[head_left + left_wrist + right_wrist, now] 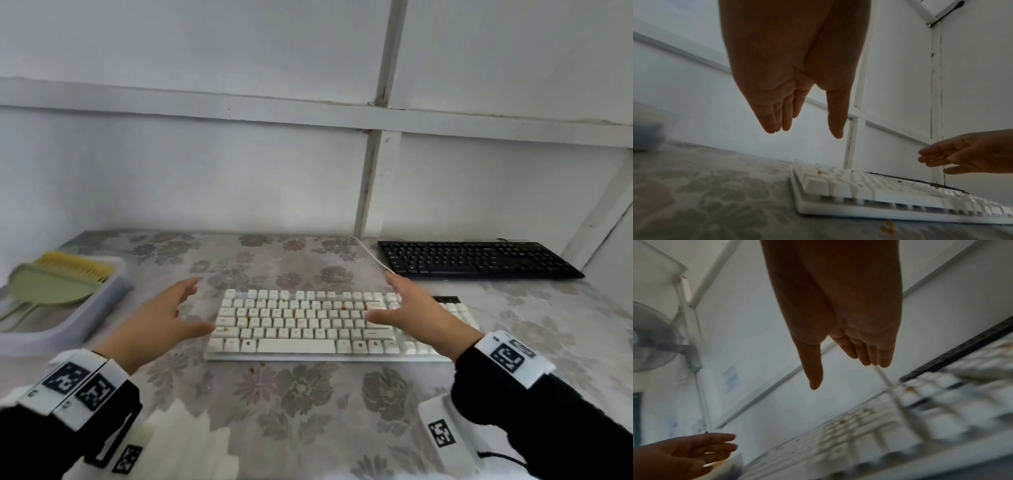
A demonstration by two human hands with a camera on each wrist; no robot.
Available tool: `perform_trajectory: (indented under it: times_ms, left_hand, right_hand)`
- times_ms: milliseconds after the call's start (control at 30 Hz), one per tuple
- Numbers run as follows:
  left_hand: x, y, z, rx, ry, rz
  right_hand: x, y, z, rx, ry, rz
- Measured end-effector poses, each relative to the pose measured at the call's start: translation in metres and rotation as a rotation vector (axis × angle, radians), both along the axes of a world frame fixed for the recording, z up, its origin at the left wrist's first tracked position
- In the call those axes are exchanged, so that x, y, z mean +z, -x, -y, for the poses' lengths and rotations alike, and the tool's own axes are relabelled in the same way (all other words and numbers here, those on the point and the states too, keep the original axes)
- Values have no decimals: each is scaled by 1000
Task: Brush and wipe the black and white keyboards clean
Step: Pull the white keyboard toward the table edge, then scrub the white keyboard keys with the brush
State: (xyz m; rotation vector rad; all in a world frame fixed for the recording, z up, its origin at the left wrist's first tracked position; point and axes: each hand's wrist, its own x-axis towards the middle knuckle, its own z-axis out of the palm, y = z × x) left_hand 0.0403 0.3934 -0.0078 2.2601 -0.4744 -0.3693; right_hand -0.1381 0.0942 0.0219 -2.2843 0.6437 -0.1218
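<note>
A white keyboard (308, 325) (890, 194) (890, 426) with orange-brown crumbs on its keys lies in the middle of the table. Its white cable (368, 255) runs toward the wall. A black keyboard (476, 259) lies at the back right by the wall. My left hand (164, 318) (803, 113) hovers open just left of the white keyboard, fingers straight, holding nothing. My right hand (411, 308) (846, 363) hovers open over the keyboard's right part, also empty. A yellow brush (73, 265) and a green dustpan (48, 289) lie in a tray at the left.
The pale lilac tray (75, 329) sits at the table's left edge. A floral cloth (291, 394) covers the table, with a few crumbs (257, 368) in front of the keyboard. White panelled walls close the back and right. A wall fan (651, 337) shows in the right wrist view.
</note>
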Motion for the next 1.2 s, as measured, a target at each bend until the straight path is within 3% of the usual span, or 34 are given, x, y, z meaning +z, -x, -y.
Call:
perform_trajectory:
  times_ms: [300, 533, 767, 900, 1200]
  left_hand:
    - [19, -26, -72, -144, 68, -8]
    - [24, -53, -127, -175, -2, 147]
    - [12, -102, -185, 19, 7, 199]
    - [1, -121, -210, 10, -24, 203]
    - [-11, -138, -229, -35, 151, -34]
  right_hand:
    - [8, -94, -133, 252, -103, 65]
    - [12, -172, -230, 436, -43, 121]
    - [0, -244, -313, 656, 137, 67]
    - [-14, -268, -339, 751, 204, 3]
    - [-31, -296, -360, 830, 639, -41]
